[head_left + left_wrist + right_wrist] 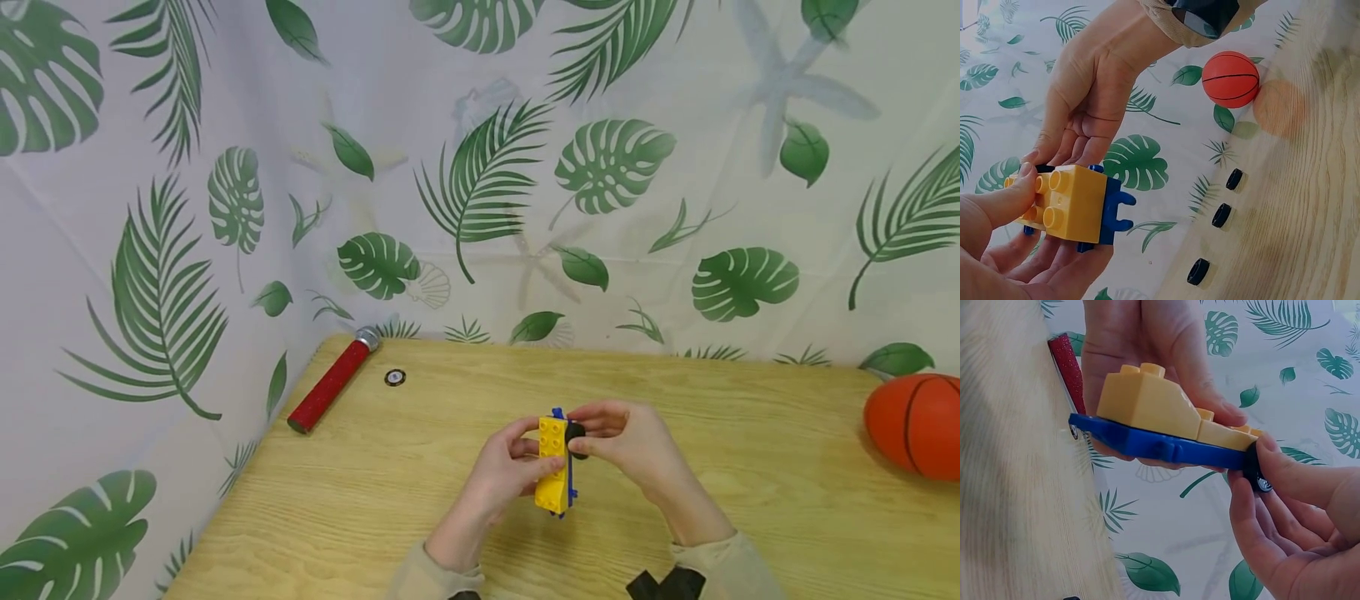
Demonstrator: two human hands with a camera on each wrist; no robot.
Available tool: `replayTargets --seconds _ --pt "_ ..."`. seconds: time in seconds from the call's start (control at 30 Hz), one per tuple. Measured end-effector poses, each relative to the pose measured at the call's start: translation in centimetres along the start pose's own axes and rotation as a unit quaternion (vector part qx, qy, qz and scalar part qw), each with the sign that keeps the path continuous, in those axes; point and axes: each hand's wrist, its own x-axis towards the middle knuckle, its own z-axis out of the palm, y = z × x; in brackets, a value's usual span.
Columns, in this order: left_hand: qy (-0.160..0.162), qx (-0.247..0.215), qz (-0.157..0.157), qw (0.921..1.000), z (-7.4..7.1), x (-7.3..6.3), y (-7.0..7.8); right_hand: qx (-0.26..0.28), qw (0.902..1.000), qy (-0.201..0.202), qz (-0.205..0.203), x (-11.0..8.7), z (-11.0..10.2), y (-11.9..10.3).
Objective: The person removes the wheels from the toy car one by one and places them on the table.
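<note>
A toy car body of yellow studded blocks [553, 475] on a blue base [1141, 444] is held up over the table in my left hand [498, 471]. The left thumb lies on the studded yellow side, the other fingers behind the body. At one end of the blue base, my right hand [637, 442] pinches a black wheel [1252, 465] with a silver hub against its side. Whether the wheel is seated on an axle, I cannot tell. A hook-like blue coupling [1119, 212] sticks out at the other end.
Three black wheels [1221, 215] stand on the table in the left wrist view. A red microphone [333, 383] and a small black-rimmed disc [395, 377] lie at the back left of the wooden table [360, 500]. An orange ball [918, 425] sits far right, near the leaf-patterned cloth [465, 275].
</note>
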Motion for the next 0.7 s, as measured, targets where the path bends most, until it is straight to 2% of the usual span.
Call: replayTargets --seconds 0.2,0.33,0.43,0.7 --pt "0.007 0.001 0.008 0.9999 0.2 0.1 0.1 -0.013 0.9998 0.013 0.004 0.0 -0.1 -0.4" --pt "0.059 0.047 0.04 0.9964 0.3 0.0 0.1 -0.078 0.9955 0.054 -0.001 -0.2 0.2 -0.7" --pt "0.083 0.064 0.056 0.9929 0.4 -0.1 0.0 -0.11 0.9913 0.072 -0.007 -0.3 0.3 -0.6" --pt "0.075 0.033 0.054 0.9952 -0.1 0.0 -0.2 -0.033 0.9977 0.06 0.004 -0.2 -0.1 0.4"
